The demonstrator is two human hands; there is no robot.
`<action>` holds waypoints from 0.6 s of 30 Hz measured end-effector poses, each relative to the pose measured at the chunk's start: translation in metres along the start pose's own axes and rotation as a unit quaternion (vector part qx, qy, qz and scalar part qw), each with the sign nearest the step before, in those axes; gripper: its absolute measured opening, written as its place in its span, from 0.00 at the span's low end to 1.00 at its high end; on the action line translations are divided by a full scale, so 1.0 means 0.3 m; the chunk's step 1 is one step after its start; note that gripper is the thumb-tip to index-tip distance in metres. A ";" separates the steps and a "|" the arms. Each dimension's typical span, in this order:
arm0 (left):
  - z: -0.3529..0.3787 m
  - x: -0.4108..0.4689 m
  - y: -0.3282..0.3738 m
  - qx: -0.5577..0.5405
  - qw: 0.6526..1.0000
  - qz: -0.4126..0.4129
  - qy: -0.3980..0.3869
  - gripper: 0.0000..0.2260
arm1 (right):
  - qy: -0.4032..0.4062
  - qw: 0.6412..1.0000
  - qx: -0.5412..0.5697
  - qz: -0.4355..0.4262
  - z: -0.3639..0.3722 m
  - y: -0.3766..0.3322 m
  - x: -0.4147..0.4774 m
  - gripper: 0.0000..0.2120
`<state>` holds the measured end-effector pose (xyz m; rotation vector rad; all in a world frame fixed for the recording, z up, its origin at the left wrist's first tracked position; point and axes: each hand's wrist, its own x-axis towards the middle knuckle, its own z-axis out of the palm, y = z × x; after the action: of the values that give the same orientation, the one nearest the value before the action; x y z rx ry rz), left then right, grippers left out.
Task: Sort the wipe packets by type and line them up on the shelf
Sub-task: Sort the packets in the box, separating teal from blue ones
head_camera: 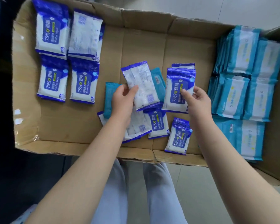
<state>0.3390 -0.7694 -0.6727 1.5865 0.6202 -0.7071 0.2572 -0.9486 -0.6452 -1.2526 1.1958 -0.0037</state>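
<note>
wipe packets (pixel 158 123) lie spread over an opened cardboard box (pixel 152 46), partly sorted by colour. the left hand (pixel 122 98) pinches a back-up packet (pixel 142 84) by its lower left edge, thumb on top. this packet is dark blue and white, its printed back faces the camera, and it is raised over the loose pile. the right hand (pixel 198 99) grips a label-up packet (pixel 178 91) by its right edge, thumb across the front, with the "75% alcohol wipes" label showing. a further dark-blue edge (pixel 183 65) peeks out behind its top; i cannot tell whether that one is held too.

at the far left, four dark-blue stacks (pixel 52 83) sit in a two-by-two block, three label up. the far-right stack (pixel 85 34) of the block is back up. along the right side, light-blue stacks (pixel 242 50) fill the box in close rows.

in the middle, one teal packet (pixel 108 101) lies just left of the left hand, and a second teal packet (pixel 158 81) shows between the two held ones. a lone dark-blue packet (pixel 179 136) lies near the box's near edge, and white-backed packets (pixel 139 126) lie beneath the left forearm. pale trousers (pixel 113 191) show below the box.
</note>
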 end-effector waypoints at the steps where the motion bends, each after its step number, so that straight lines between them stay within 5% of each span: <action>1: -0.050 -0.012 0.015 -0.013 1.000 0.002 -0.004 0.04 | -0.011 1.000 0.004 0.012 0.026 -0.004 -0.019 0.12; 8: -0.484 -0.016 0.138 -0.026 0.998 0.025 0.056 0.04 | -0.098 0.994 0.013 0.055 0.321 0.012 -0.149 0.06; 18: -0.846 0.193 0.189 0.083 0.993 0.067 0.047 0.06 | -0.114 0.991 -0.021 0.062 0.772 0.117 -0.207 0.11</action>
<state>0.4437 -0.5249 -0.6566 1.8064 0.5273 -0.5980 0.3675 -0.7337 -0.6653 -1.1798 1.0769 0.2508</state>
